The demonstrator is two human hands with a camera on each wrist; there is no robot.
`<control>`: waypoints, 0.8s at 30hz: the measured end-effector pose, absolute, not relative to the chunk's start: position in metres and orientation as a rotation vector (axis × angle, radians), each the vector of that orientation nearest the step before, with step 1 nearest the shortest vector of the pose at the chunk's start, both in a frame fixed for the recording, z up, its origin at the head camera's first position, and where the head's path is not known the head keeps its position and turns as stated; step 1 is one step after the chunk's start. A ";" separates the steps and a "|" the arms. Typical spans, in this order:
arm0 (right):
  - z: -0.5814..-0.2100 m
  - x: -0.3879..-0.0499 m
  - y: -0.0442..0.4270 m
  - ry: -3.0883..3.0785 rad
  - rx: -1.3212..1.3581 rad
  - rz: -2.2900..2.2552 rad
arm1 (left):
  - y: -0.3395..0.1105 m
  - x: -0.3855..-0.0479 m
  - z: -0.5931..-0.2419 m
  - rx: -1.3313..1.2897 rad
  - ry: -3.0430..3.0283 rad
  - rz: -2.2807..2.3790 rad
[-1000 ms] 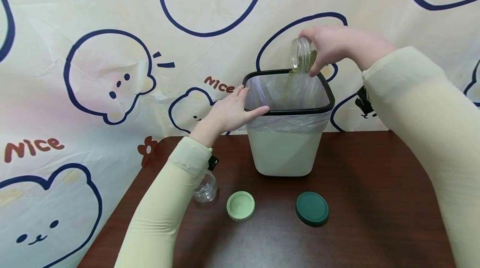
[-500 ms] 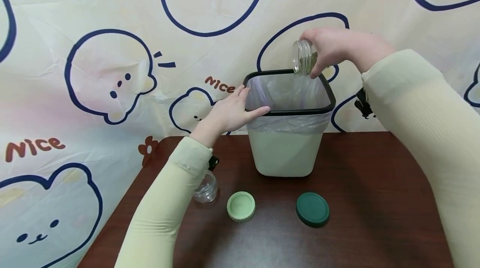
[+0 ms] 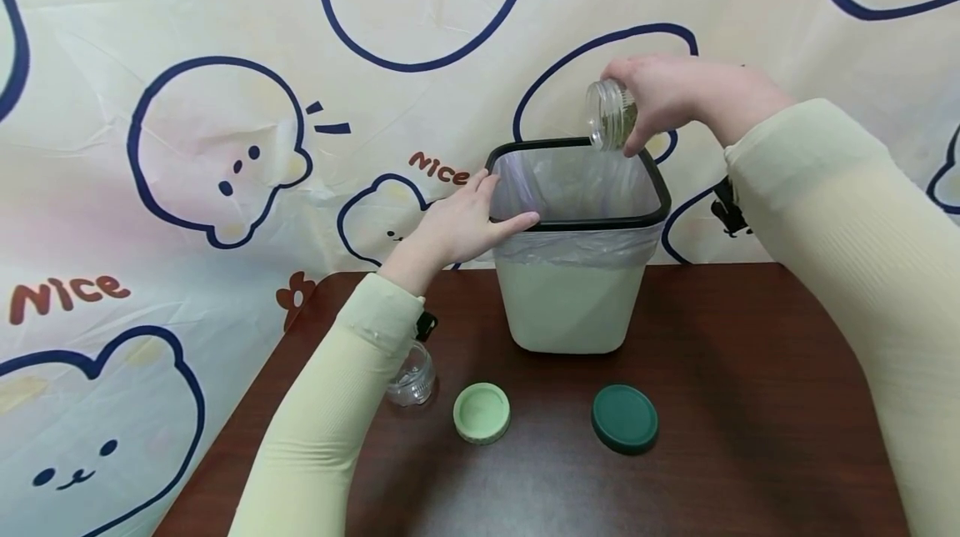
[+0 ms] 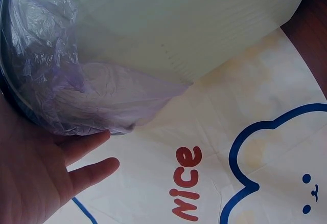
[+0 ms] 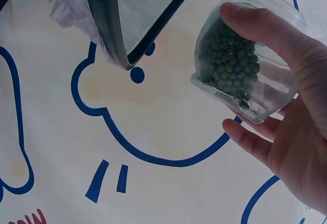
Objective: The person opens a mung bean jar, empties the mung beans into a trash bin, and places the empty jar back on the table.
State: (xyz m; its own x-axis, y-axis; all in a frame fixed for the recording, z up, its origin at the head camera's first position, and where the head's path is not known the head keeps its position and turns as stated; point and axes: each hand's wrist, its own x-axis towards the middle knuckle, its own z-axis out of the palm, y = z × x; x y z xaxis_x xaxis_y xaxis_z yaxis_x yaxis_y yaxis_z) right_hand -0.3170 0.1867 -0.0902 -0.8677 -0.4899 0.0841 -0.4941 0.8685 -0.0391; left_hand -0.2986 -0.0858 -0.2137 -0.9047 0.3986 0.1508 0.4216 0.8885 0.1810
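Over the back right rim of a pale green trash bin (image 3: 570, 308), my right hand (image 3: 663, 93) grips a clear glass jar (image 3: 606, 115) tipped on its side, mouth to the left. Small round green beans (image 5: 227, 60) fill part of it in the right wrist view. My left hand (image 3: 459, 224) rests on the bin's left rim with thumb and fingers extended. A translucent plastic liner (image 4: 110, 93) folds over the black rim, close to my left fingertips (image 4: 104, 165) in the left wrist view. The bottom of the bin's inside is hidden.
A second glass jar (image 3: 412, 378) stands behind my left sleeve, partly covered. A light green lid (image 3: 482, 414) and a dark green lid (image 3: 625, 419) lie on the brown table (image 3: 555, 487). A patterned cloth (image 3: 225, 287) hangs right behind the bin.
One second ago green beans were falling from the jar's mouth into the bin; now none are seen falling. The jar has shifted slightly to the right. My left hand has stayed put.
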 end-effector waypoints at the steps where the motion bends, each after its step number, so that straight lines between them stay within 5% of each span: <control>1: -0.090 -0.317 0.187 -2.965 0.783 0.088 | -0.086 -0.299 -0.214 -0.643 -2.946 -0.322; 24: -0.089 -0.316 0.185 -2.980 0.768 0.065 | -0.086 -0.297 -0.213 -0.641 -2.952 -0.331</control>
State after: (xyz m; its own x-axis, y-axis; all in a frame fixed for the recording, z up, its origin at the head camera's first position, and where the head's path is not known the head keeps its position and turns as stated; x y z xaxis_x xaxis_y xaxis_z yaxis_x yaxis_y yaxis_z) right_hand -0.3162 0.1855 -0.0893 -0.8737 -0.4811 0.0719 -0.4837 0.8749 -0.0249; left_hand -0.2974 -0.0861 -0.2132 -0.9061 0.3973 0.1452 0.4196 0.8878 0.1892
